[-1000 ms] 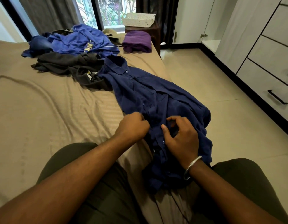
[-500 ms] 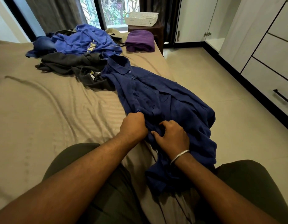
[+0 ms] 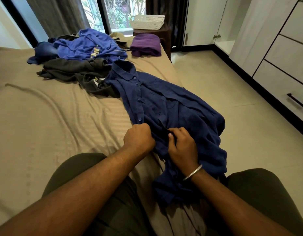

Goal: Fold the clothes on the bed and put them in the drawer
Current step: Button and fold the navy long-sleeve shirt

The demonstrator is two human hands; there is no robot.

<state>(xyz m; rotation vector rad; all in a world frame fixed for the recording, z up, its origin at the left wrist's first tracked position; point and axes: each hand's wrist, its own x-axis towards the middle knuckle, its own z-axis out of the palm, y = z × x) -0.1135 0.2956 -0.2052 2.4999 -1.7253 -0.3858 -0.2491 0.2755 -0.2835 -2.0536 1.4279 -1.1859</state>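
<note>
A navy button-up shirt (image 3: 173, 106) lies along the right edge of the bed (image 3: 45, 125), collar away from me, its lower part bunched and hanging off the side. My left hand (image 3: 138, 138) grips the button placket in a fist. My right hand (image 3: 183, 149), a metal bangle on its wrist, pinches the fabric just beside it. Farther back lie a dark grey garment (image 3: 74, 70), a bright blue garment (image 3: 89, 46) and a folded purple one (image 3: 145, 45). Closed white drawers (image 3: 283, 86) with black handles line the wall at the right.
A white basket (image 3: 147, 22) sits on a brown stool (image 3: 162, 34) past the bed's far corner, by the window. Tiled floor (image 3: 224, 92) runs between bed and drawers. My knees in dark trousers frame the bottom of the view.
My right hand has closed in toward my left and now pinches the shirt front near the placket. The left hand has kept its grip in the same spot.
</note>
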